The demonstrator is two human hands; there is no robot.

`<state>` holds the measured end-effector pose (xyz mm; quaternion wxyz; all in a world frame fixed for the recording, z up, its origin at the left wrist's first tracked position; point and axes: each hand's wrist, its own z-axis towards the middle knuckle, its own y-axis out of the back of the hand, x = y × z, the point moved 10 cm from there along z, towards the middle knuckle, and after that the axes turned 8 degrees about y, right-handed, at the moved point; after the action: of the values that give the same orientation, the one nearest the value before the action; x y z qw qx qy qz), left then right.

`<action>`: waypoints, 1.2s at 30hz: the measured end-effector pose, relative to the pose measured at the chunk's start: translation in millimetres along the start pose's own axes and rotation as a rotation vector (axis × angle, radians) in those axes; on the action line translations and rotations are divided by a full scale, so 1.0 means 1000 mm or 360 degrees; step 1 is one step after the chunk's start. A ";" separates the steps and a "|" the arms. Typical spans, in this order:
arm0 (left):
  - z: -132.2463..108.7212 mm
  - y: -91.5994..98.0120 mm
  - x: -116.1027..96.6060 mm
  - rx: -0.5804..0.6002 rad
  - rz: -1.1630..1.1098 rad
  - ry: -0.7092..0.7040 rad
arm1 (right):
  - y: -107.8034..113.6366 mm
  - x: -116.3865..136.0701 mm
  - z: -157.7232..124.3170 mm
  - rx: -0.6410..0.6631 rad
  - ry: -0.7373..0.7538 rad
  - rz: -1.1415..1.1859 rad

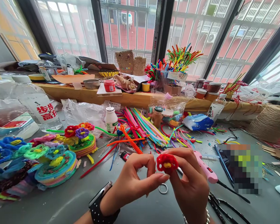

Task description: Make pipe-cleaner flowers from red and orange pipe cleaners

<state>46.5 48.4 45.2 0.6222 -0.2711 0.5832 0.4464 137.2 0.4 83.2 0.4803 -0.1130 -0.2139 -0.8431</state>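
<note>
My right hand point(191, 183) holds a small red pipe-cleaner flower with a yellow centre point(166, 162) between thumb and fingers. My left hand point(137, 180), with a dark watch on the wrist, pinches the flower's left edge with its thumb and curled fingers. Both hands hover low over the grey table point(67, 202), just above a small metal ring point(163, 188). A pink glue gun point(206, 169) lies right behind my right hand.
Finished flower coasters point(56, 165) are piled at the left. Loose coloured pipe cleaners point(144, 127) cover the middle. A phone point(238, 168), a twine spool point(269, 123), small bottles point(111, 119) and a large water bottle point(36, 104) stand around. A cluttered wooden shelf point(135, 98) runs below the windows.
</note>
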 end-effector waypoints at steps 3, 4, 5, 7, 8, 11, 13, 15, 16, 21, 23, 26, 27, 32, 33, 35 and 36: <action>-0.001 0.000 0.000 -0.0014 0.0042 -0.0043 | 0.000 0.002 0.001 0.0003 0.0021 -0.0003; -0.001 0.000 0.000 -0.0013 0.0046 -0.0053 | -0.001 0.002 0.001 0.0005 0.0024 0.0000; -0.001 -0.001 0.000 -0.0009 0.0050 -0.0062 | -0.001 0.001 0.001 0.0005 0.0021 0.0002; -0.002 -0.001 -0.001 0.0006 0.0057 -0.0080 | 0.000 0.000 0.001 -0.0004 0.0011 0.0006; -0.002 -0.002 -0.002 0.0015 0.0060 -0.0088 | 0.000 -0.001 0.001 -0.0010 0.0006 0.0006; -0.002 -0.003 -0.004 0.0029 0.0074 -0.0101 | 0.000 -0.002 0.000 -0.0019 0.0000 0.0012; -0.002 -0.003 -0.004 0.0027 0.0083 -0.0110 | -0.001 -0.003 -0.001 -0.0013 -0.0013 0.0018; -0.002 -0.003 -0.005 0.0031 0.0097 -0.0121 | -0.001 -0.003 -0.001 -0.0007 -0.0027 0.0021; -0.002 -0.004 -0.004 0.0034 0.0100 -0.0123 | -0.001 -0.003 -0.001 -0.0003 -0.0031 0.0017; -0.003 -0.001 -0.004 0.0000 0.0114 -0.0128 | 0.000 -0.002 -0.001 -0.0015 -0.0020 -0.0004; -0.003 0.002 -0.006 -0.0032 0.0128 -0.0142 | 0.001 -0.004 -0.001 -0.0018 -0.0032 -0.0002; -0.003 0.003 -0.009 -0.0046 0.0134 -0.0143 | 0.000 -0.007 -0.002 -0.0021 -0.0077 0.0009; -0.002 0.003 -0.009 -0.0045 0.0133 -0.0142 | 0.000 -0.008 -0.002 -0.0023 -0.0095 0.0018; 0.000 0.008 -0.012 -0.0056 0.0121 -0.0161 | 0.000 -0.013 -0.004 -0.0049 -0.0154 0.0065; 0.000 0.011 -0.012 -0.0079 0.0136 -0.0165 | 0.000 -0.015 -0.004 -0.0050 -0.0180 0.0083; 0.002 0.018 -0.011 -0.0149 0.0189 -0.0165 | -0.001 -0.020 -0.006 -0.0041 -0.0250 0.0136; 0.003 0.021 -0.010 -0.0173 0.0222 -0.0163 | -0.002 -0.023 -0.007 -0.0033 -0.0294 0.0165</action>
<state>30.4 58.2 59.4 0.6030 -0.2399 0.5430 0.5329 147.8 15.9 67.7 0.5001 -0.2061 -0.2425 -0.8053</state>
